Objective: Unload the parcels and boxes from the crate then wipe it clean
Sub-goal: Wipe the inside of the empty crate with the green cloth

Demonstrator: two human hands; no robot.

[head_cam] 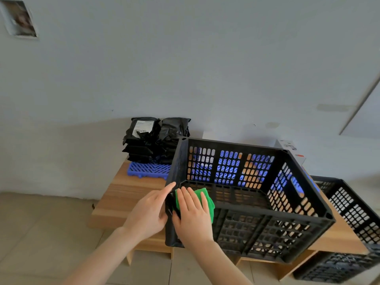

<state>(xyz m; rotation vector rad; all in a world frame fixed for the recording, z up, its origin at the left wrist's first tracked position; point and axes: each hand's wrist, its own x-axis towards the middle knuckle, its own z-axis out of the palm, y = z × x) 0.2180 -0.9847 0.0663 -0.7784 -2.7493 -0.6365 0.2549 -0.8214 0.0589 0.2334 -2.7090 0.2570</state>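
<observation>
crate (267,211) on tabletop (127,194), right of centre | parcels (152,140) stacked on slatted mat (148,170), far left corner, behind-left of crate | box (287,146) behind crate, far right | second crate (353,206) beyond right edge, lower down | cloth (205,194) inside crate at left wall, under right hand (193,214) | left hand (146,212) outside that wall

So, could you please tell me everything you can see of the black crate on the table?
The black crate looks like plastic, with slotted walls and floor and a handle cut-out in its right wall. It stands open-side up on the table, no parcels inside. The left hand touches its left wall outside; the right hand presses a green cloth on it inside.
</observation>
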